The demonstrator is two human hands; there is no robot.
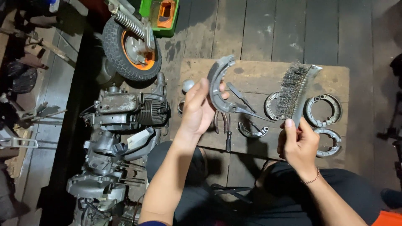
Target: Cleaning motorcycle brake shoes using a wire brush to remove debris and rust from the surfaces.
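My left hand (pixel 197 111) holds up a curved grey metal brake shoe (pixel 217 86) above a low wooden board (pixel 255 71). My right hand (pixel 298 144) grips the handle of a wire brush (pixel 293 90), whose bristles face left, a short gap to the right of the shoe. On the board below lie more brake shoes: one behind the brush (pixel 270 104), a pair at the right (pixel 323 109) (pixel 328 142), and a smaller one (pixel 252 132) in the middle. Pliers (pixel 222 122) and a screwdriver (pixel 228 140) lie near my left hand.
A scooter engine (pixel 125 111) with other greasy parts sits on the floor at the left. Behind it stands a small wheel with an orange rim (pixel 132 48) and a green box (pixel 161 16). My knees (pixel 289 184) are at the board's near edge.
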